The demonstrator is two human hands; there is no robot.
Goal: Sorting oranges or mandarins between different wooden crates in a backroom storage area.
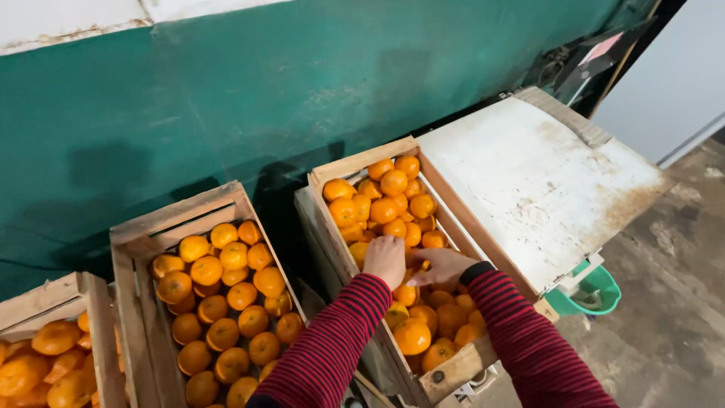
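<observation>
1. Sleeves, red-black striped, enter from 6 o'clock.
2. Left hand (385, 259) knuckles-up, fingers curled down among mandarins (393, 204) in the right crate (453, 370); hold hidden, cannot tell.
3. Right hand (442, 266) just beside at 3 o'clock, fingers bent on fruit; grasp unclear.
4. Middle crate (136, 249) at 9 o'clock, full.
5. White board (536, 181) at 1 o'clock.

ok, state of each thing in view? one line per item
right crate: full of oranges, both hands in it
left hand: knuckles up, reaching into the fruit; grip unclear
right hand: among the oranges; grip unclear
middle crate: full, untouched
far-left crate: full, partly out of frame
white board: flat, stained, rusty edges
green tub: mostly hidden under board
</observation>
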